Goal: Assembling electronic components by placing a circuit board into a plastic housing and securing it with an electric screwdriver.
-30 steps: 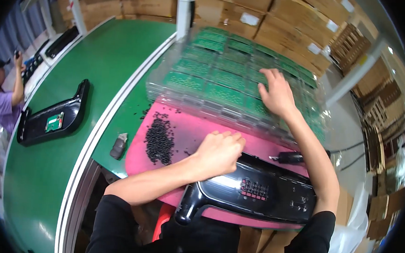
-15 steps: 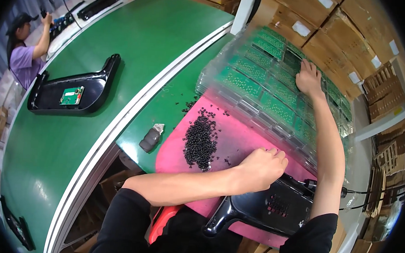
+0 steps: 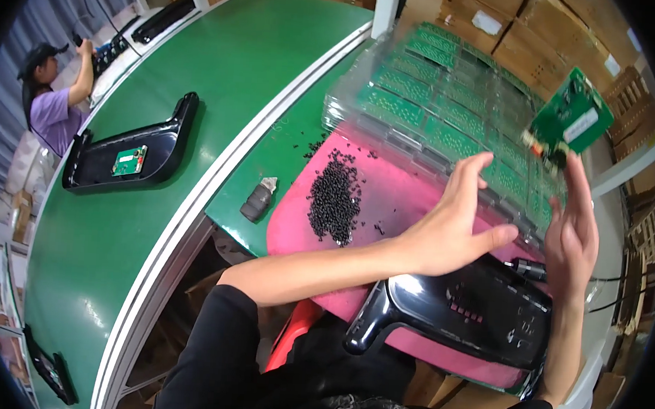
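My left hand (image 3: 453, 231) hovers over the near edge of the pink mat with its thumb and fingers apart, holding nothing. A green circuit board (image 3: 576, 118) is raised at the far right, its lower edge at the fingertips of my right hand (image 3: 571, 246). How those fingers grip it is partly hidden. Below both hands lies a glossy black plastic housing (image 3: 419, 300) with a handle-like arm toward me. Beyond them, clear plastic trays (image 3: 413, 150) are stacked, with many green boards (image 3: 451, 141) in the compartments.
A heap of small black screws (image 3: 334, 197) lies on the pink mat (image 3: 292, 228). A dark wrapped object (image 3: 257, 200) rests left of it. Another black housing (image 3: 173, 150) with a board sits across the white rail (image 3: 218, 145). A black screwdriver-like tool (image 3: 526, 268) lies by my right hand.
My right hand has come back from the trays and now raises a circuit board. My left hand has opened from a closed pose and moved slightly right and up.
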